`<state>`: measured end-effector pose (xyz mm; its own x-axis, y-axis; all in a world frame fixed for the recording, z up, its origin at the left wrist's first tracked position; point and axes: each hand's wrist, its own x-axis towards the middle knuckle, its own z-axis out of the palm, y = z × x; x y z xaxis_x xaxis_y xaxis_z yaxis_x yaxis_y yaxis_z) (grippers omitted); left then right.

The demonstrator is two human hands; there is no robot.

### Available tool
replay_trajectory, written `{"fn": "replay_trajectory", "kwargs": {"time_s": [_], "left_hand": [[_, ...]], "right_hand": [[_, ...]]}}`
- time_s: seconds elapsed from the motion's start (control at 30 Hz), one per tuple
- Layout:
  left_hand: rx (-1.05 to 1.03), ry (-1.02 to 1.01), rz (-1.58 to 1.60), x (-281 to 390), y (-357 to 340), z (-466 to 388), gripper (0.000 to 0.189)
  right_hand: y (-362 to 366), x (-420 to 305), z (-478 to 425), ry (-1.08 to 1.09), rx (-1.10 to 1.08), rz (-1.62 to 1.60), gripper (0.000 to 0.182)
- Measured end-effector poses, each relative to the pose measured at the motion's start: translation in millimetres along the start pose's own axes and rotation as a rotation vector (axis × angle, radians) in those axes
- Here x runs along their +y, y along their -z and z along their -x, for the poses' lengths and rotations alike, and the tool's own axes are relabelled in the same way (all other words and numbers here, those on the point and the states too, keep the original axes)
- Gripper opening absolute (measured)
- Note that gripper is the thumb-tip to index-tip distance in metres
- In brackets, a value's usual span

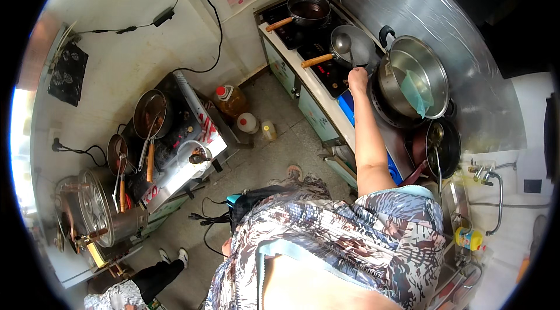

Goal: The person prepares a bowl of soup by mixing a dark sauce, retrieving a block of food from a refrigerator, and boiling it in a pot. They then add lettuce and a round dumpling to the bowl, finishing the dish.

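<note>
My right hand (358, 78) is closed around the handle of a metal ladle (343, 43), whose bowl is over a pan (361, 40) with a wooden handle. That pan rests on an induction cooker (323, 74) with lit red digits. Behind it a dark pan (309, 7) sits on another cooker. Close to my forearm stands a large steel pot (396, 87) with a translucent green plastic item (413, 91) inside. Only a small part of my left hand (226, 247) shows beside my clothing at the lower middle; what it holds, if anything, is hidden.
At left, pans (152, 113) and a plastic tub (193, 159) stand on a counter. Bottles (232, 101) stand on the floor between the counters. A black pot (448, 148) with a ladle and a faucet (498, 200) are at right. Another person (153, 277) is at lower left.
</note>
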<state>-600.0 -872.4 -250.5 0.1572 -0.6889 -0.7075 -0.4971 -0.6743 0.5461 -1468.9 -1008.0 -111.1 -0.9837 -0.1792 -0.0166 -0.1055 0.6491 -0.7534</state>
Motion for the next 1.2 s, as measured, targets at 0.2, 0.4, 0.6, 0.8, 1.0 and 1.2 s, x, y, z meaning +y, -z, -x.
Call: {"fn": "replay_trajectory", "kwargs": {"time_s": [0.2,0.4,0.6,0.8,1.0,1.2], "left_hand": [[-0.036,-0.132,-0.008,-4,-5,-3,0.035],[-0.123,-0.09,0.041,-9,5,-8,0.035],[-0.092,-0.053,0.106,-8,1,-1,0.037],[-0.078,-0.053,0.064,-13,6,2,0.037],[-0.088,-0.059,0.04,-13,10,-2,0.038],[0.01,-0.069,-0.008,-7,3,2,0.038]], "right_hand": [[30,-29,18,-0.138,-0.175,-0.143,0.036],[0,16,-27,-0.026,-0.112,-0.142,0.026],[4,8,-17,-0.014,-0.086,-0.071,0.029],[12,-11,-2,-0.127,-0.145,-0.136,0.035],[7,19,-22,-0.03,-0.008,-0.161,0.025],[17,25,-17,-0.073,-0.033,-0.185,0.027]]}}
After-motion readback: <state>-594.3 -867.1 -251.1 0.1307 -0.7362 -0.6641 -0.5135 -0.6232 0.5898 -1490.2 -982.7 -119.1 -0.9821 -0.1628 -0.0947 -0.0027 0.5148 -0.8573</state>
